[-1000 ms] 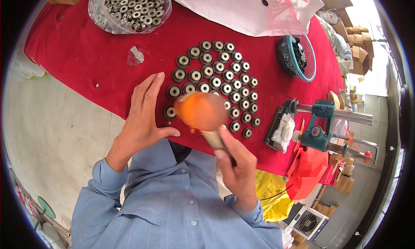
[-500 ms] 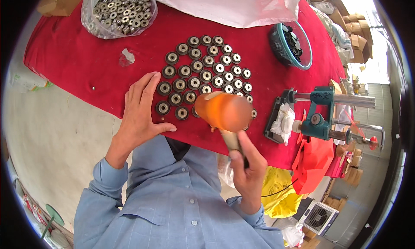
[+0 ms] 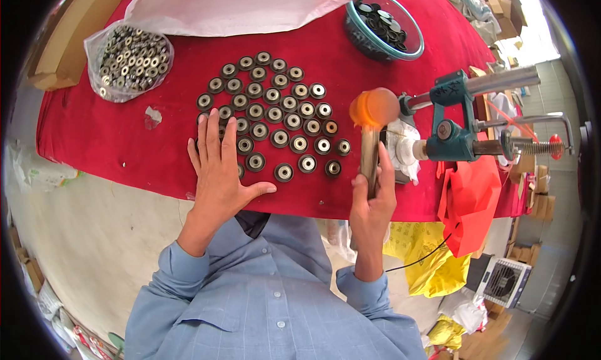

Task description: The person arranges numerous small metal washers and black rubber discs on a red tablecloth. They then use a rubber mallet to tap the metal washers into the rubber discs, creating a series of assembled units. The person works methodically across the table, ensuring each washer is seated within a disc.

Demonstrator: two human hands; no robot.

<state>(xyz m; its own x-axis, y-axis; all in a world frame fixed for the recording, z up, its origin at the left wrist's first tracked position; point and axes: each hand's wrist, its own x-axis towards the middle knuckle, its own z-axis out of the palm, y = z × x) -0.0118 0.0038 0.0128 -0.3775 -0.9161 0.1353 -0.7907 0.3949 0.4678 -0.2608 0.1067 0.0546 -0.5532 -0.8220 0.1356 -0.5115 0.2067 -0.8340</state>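
Many round black-rimmed metal bearings (image 3: pixel 280 138) lie flat in loose rows on the red cloth. My left hand (image 3: pixel 220 166) is open, fingers spread over the bearings at the near left and hiding some of them. In my right hand (image 3: pixel 374 207) is the handle of a mallet with an orange head (image 3: pixel 374 108). The mallet is raised to the right of the bearings, its head slightly blurred and close to the green press. My right fingers are closed around the handle.
A clear bag of loose metal bearings (image 3: pixel 136 63) sits at the far left, beside a cardboard box (image 3: pixel 69 44). A blue-rimmed bowl of black discs (image 3: pixel 410 49) stands at the far right. The green hand press (image 3: pixel 452 119) stands on the right, above a red bag (image 3: pixel 466 203).
The mallet has moved right, from over the near-right bearings to beside the press, uncovering bearings there. My left hand now covers some left-hand bearings. The view has shifted.
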